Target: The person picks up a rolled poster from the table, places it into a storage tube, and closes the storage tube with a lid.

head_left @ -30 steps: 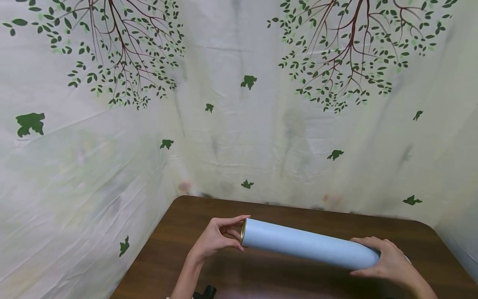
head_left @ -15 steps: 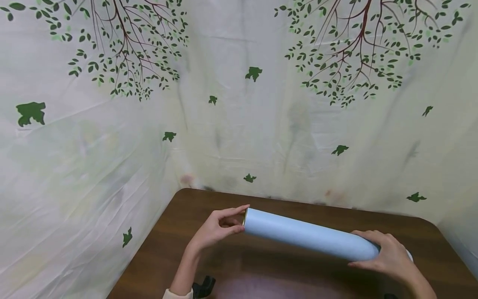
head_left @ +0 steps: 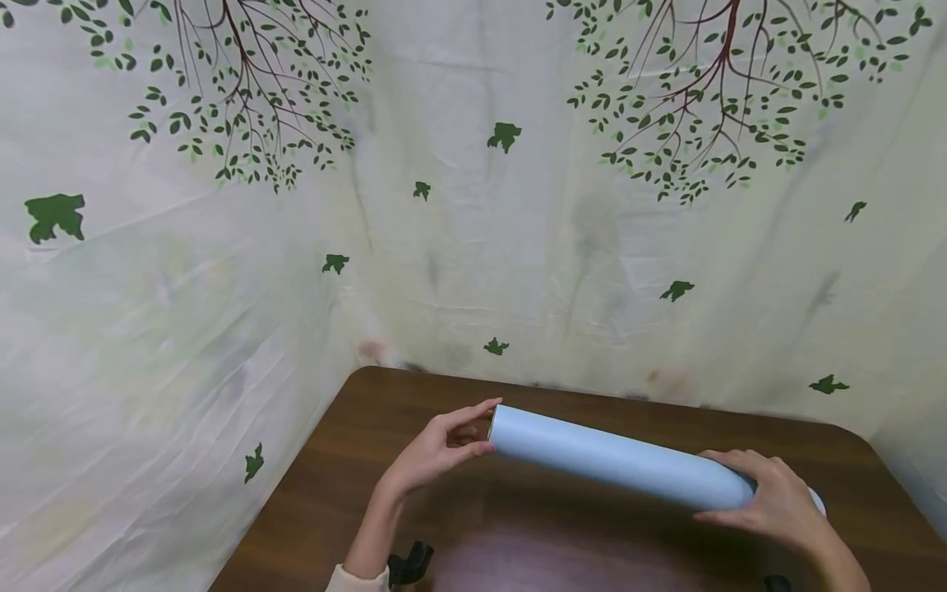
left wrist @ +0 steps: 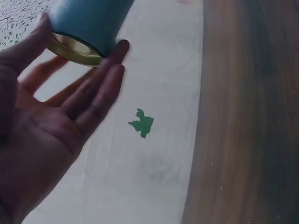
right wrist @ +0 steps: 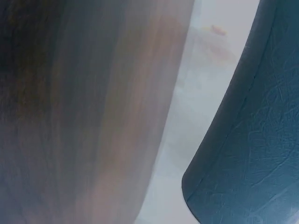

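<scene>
A light blue tube is held up over the brown table, slanting down to the right. My left hand pinches its left end between thumb and fingertips. In the left wrist view, the left hand has its thumb on one side and fingers on the other of a gold rim at that end. My right hand grips the tube near its other end, thumb below and fingers over the top; a pale bit of that end shows past the hand. The right wrist view has the tube close up, without the hand.
The wooden table has rounded far corners. A whitish cloth printed with branches and green leaf shapes hangs behind and beside it. Black pieces show by the wrists at the bottom of the head view.
The head view has tipped down slightly. The tube's left end has risen a little and turned so its gold rim shows less. My left thumb has come up to the rim.
</scene>
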`<state>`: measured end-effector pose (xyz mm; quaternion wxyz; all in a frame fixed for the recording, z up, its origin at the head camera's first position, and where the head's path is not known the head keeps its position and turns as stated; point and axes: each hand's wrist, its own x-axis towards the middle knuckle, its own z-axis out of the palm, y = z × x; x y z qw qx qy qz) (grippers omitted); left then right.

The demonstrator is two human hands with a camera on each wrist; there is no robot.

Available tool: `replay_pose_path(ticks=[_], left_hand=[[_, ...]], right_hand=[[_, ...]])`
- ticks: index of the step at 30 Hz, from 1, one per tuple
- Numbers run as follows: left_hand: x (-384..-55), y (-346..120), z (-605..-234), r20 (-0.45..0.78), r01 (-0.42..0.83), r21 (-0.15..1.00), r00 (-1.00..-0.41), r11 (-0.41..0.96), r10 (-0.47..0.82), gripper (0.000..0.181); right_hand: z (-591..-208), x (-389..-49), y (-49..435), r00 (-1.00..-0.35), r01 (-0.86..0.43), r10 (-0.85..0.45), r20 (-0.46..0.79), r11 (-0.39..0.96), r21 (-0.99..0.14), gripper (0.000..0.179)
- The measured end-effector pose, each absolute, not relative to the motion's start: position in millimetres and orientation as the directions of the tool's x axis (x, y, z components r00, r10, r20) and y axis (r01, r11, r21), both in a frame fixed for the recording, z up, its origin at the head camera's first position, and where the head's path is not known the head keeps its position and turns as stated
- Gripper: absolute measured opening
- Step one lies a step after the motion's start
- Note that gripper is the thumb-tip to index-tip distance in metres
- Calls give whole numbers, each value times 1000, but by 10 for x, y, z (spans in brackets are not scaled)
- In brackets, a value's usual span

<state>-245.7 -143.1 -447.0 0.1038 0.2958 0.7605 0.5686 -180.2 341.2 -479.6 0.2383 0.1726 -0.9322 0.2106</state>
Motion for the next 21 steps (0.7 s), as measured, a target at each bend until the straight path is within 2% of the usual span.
replay_pose_path(ticks=[4,9,15,21], left_hand=[[-2507,-1435,-4543,120,298,928,-808,225,576,69],[-2571,-1519,-4674,73,288,911,-818,296,570,66],[-2631,-1567,-4789,60,314,886,-807,340,587,65],[-2633,-1553,-4819,6,341,819,-809,461,588,60]], right_hand=[[-4844,-1823,3383,-830,-418,-236,506,863,-283,82],[-4910,-1879,3265,-860,-420,-286,422,867,-268,81],[-4965,-1882,3165,-871,-437,-320,373,851,-291,78],[-5013,-1895,3113,-889,-425,-333,314,855,-296,79]])
